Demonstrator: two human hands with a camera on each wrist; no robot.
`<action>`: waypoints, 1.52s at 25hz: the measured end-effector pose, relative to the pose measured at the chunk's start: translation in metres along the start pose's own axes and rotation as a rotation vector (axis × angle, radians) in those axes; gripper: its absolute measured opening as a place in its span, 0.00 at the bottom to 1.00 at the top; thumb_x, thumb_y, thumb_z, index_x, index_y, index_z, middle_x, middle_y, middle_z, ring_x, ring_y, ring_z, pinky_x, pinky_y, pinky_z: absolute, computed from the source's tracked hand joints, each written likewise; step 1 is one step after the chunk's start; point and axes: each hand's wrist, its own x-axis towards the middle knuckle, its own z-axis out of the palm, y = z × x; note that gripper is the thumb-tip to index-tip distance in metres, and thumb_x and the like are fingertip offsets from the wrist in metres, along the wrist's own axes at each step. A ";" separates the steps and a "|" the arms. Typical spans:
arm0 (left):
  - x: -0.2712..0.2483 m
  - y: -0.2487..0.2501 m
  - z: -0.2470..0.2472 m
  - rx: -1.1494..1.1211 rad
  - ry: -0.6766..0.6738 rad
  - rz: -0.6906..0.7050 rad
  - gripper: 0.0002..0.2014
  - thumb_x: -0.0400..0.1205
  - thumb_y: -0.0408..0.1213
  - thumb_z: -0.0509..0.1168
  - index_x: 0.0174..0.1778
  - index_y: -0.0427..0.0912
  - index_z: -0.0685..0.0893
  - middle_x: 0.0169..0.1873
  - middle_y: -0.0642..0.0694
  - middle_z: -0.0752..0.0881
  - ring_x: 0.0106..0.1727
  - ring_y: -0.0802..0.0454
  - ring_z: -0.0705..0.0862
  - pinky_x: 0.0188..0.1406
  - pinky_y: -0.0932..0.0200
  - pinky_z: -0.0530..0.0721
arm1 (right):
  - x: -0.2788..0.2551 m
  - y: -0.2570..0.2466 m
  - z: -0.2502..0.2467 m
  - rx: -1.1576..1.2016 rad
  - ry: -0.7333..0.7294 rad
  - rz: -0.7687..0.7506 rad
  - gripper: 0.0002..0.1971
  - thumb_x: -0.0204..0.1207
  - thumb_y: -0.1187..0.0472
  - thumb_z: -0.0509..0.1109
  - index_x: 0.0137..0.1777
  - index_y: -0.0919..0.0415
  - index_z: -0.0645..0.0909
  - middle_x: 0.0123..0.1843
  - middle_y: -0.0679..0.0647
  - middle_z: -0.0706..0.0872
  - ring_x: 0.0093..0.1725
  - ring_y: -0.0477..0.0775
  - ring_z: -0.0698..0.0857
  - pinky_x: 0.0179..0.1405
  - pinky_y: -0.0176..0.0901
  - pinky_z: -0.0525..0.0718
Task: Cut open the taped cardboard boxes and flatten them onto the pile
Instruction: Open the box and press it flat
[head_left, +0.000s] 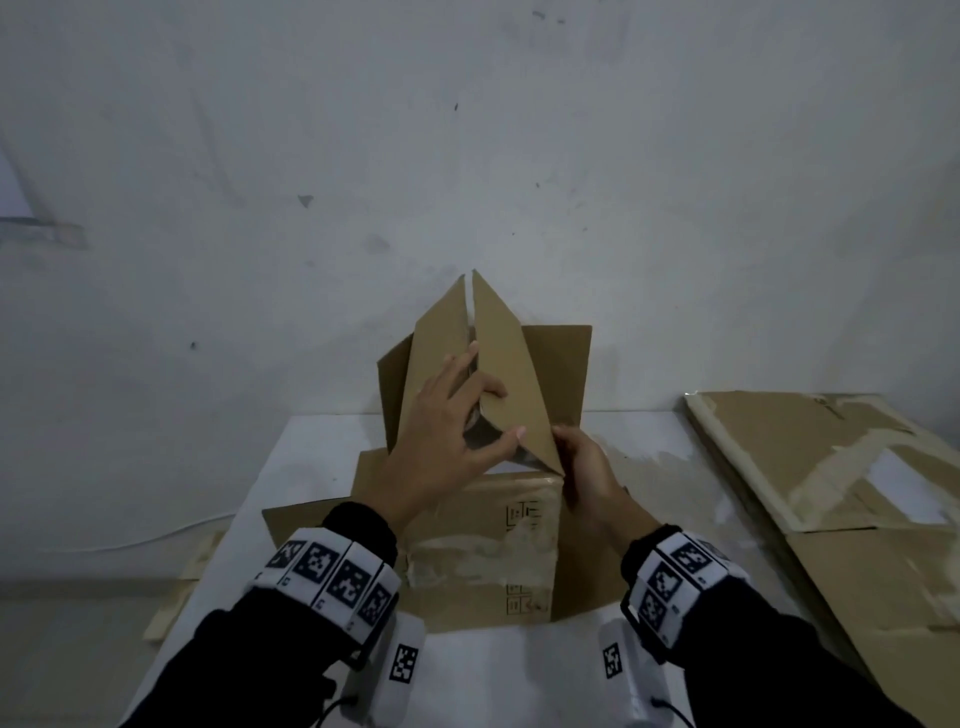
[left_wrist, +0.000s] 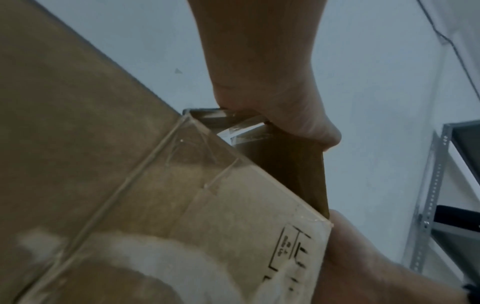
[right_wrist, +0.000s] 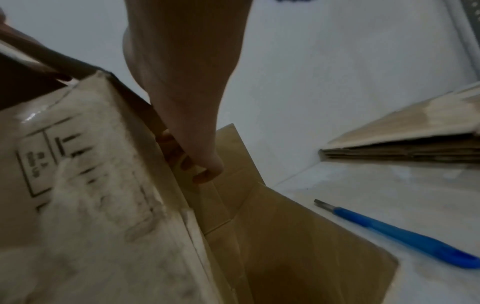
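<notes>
My left hand (head_left: 441, 431) grips the upper edge of the cardboard box (head_left: 483, 535), fingers inside the gap betw. two raised flaps, thumb outside. My right hand (head_left: 587, 478) curls round the box's right corner edge. Box is brown corrugated w/ glossy clear tape, mid white tabletop (head_left: 649, 452). Flattened cardboard pile (head_left: 831, 467) lies right; blue-handled cutter (right_wrist: 405, 234) beside the box.
</notes>
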 end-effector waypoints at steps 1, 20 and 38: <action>0.000 0.000 0.001 -0.002 0.004 -0.001 0.21 0.72 0.63 0.61 0.56 0.58 0.74 0.81 0.53 0.58 0.82 0.49 0.57 0.73 0.34 0.68 | 0.003 0.000 -0.002 0.007 0.010 -0.025 0.18 0.82 0.53 0.55 0.60 0.61 0.82 0.54 0.61 0.88 0.56 0.62 0.84 0.58 0.54 0.80; 0.022 -0.014 0.007 -0.011 -0.061 0.020 0.23 0.74 0.59 0.67 0.60 0.52 0.76 0.82 0.49 0.57 0.82 0.48 0.56 0.76 0.36 0.64 | -0.043 0.003 -0.078 -0.683 0.601 -0.438 0.21 0.79 0.59 0.68 0.24 0.65 0.75 0.23 0.54 0.72 0.25 0.50 0.70 0.31 0.39 0.68; -0.005 -0.042 -0.005 -0.117 0.043 -0.441 0.33 0.86 0.30 0.54 0.82 0.63 0.52 0.60 0.45 0.81 0.48 0.50 0.83 0.51 0.65 0.84 | -0.024 -0.021 0.032 -1.480 0.496 -0.345 0.20 0.86 0.52 0.52 0.34 0.59 0.71 0.44 0.58 0.88 0.40 0.58 0.82 0.59 0.48 0.70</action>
